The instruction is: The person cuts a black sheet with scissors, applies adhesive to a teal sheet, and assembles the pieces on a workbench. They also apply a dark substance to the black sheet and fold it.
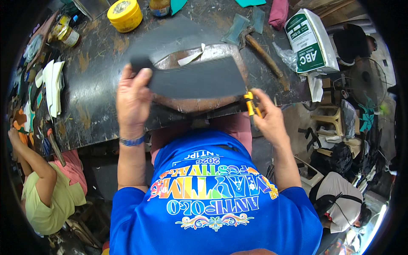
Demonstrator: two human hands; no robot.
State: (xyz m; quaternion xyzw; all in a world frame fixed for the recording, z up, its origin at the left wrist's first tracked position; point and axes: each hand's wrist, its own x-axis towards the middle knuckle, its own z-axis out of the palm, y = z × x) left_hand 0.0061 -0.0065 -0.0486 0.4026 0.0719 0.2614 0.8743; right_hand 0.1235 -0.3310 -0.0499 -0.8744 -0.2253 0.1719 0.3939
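My left hand [135,95] pinches the left end of a flat black sheet [197,78], its edge curled up between thumb and fingers and blurred by motion. The sheet lies across a worn brown board [187,104] at the table's near edge. At the sheet's right end, my right hand [267,114] is closed round a small yellow-and-black tool [251,105], whose exact kind I cannot make out. A pale scrap [191,57] rests just beyond the sheet. Farther back lies a larger dark grey sheet [178,36].
A hammer [265,55] and a white-and-green box [310,42] stand at the right of the dark table [93,93]. A yellow tub [124,16] is at the back, a glass jar [68,36] and white pieces [53,87] at left. Other people sit at both sides.
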